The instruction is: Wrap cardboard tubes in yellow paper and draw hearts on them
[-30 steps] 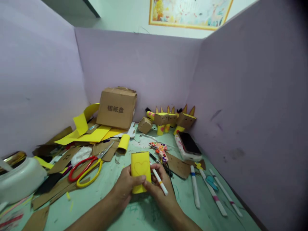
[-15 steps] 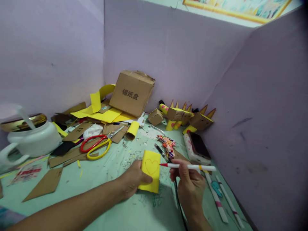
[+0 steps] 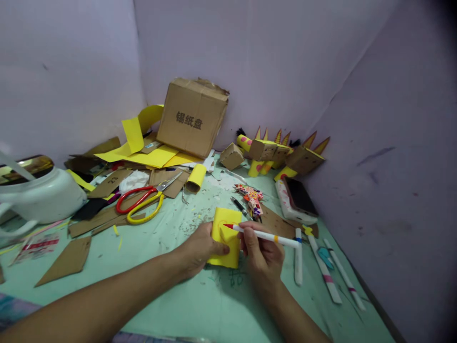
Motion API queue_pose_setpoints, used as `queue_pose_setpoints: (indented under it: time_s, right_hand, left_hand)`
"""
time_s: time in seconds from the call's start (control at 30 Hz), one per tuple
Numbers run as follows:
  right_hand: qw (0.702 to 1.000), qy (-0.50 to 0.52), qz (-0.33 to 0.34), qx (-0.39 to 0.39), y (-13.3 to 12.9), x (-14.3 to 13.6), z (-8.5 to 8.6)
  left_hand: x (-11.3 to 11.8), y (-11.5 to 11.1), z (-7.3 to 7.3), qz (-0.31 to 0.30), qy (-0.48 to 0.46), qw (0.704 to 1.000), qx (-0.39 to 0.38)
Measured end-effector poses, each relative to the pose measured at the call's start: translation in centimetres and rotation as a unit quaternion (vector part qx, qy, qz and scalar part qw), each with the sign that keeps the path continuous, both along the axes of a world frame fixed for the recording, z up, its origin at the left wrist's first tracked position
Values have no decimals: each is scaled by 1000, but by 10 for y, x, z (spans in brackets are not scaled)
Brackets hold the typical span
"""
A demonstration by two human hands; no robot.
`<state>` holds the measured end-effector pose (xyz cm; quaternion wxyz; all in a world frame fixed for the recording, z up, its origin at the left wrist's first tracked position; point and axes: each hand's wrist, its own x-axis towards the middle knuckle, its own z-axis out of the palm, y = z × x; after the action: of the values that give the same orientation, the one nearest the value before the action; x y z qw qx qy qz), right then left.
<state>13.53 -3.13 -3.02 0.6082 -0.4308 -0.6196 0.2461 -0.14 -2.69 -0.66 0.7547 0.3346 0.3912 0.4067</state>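
My left hand (image 3: 202, 247) grips a yellow paper-covered piece (image 3: 229, 256) by its left side, thumb across its front. A heart outline is drawn on that front, partly hidden now by a marker. In my right hand (image 3: 262, 250) is a white marker (image 3: 267, 235) with a red tip, held like a pen. Its tip lies over the heart; whether it touches the paper I cannot tell. Beyond the piece lie a dark pen (image 3: 240, 206) and a flower-patterned paper shape (image 3: 251, 196).
Red-and-yellow-handled scissors (image 3: 148, 200) lie left among cardboard scraps (image 3: 66, 261). A yellow tube (image 3: 196, 178), a cardboard box (image 3: 193, 119) and cardboard animal figures (image 3: 269, 151) stand farther back. A phone (image 3: 302, 197) rests on a white case; several markers (image 3: 324, 269) lie right. A white pot (image 3: 43, 195) stands left.
My right hand has moved left, bringing the marker's red tip from beside the yellow piece onto the heart. The view has tilted down, and a blue-banded marker now shows on the right.
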Motion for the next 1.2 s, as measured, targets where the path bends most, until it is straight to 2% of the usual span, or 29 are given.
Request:
queue_pose_setpoints:
  time_s: [0.23, 0.43, 0.63, 0.77, 0.9, 1.2]
  right_hand:
    - [999, 42, 30, -15, 2, -1, -5]
    - [997, 37, 46, -47, 0, -3, 1]
    - [997, 51, 31, -53, 1, -2, 3]
    - [996, 40, 64, -56, 1, -1, 3]
    - [997, 44, 45, -45, 1, -2, 4]
    - [997, 34, 48, -51, 1, -2, 7]
  left_hand:
    - [1, 1, 0, 0, -12, 1000, -8]
    - [0, 1, -1, 5, -19, 1000, 0]
    - [0, 0, 1, -7, 1, 1000, -2]
    - [0, -1, 2, 11, 4, 1000, -5]
    - [0, -1, 1, -10, -9, 1000, 9]
    - [1, 0, -1, -11, -18, 1000, 11]
